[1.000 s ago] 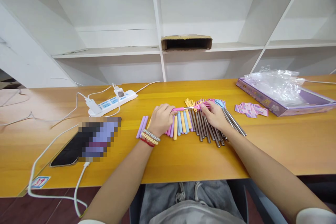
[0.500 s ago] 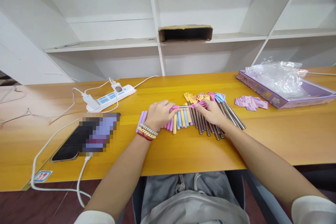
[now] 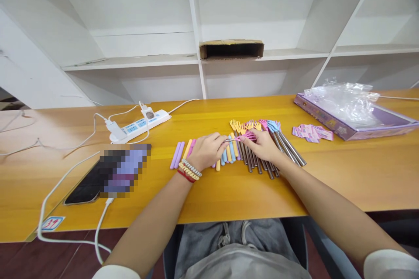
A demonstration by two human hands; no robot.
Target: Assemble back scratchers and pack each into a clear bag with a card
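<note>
Between my hands is a back scratcher with a pink hand-shaped head (image 3: 248, 135) and a thin metal shaft. My right hand (image 3: 263, 144) pinches the pink head between thumb and fingers. My left hand (image 3: 209, 150) is closed round the other end, over the shaft; the handle is hidden inside it. Under and beside my left hand lies a row of pastel handle tubes (image 3: 177, 155) in purple, yellow, pink and blue. Beneath my right hand rest several metal back scratcher rods (image 3: 290, 144), their yellow, pink and blue heads (image 3: 273, 126) pointing away from me.
A purple box tray (image 3: 355, 134) holding clear plastic bags (image 3: 348, 102) stands at the right. Small pink cards (image 3: 312, 132) lie before it. To the left are a white power strip (image 3: 142, 126), cables and a phone (image 3: 85, 183). A cardboard box (image 3: 231, 43) sits on the white shelf behind.
My left hand has slid right along the back scratcher, closer to my right hand, covering the pink handle that showed before. My right hand still pinches the head. The view has tilted slightly.
</note>
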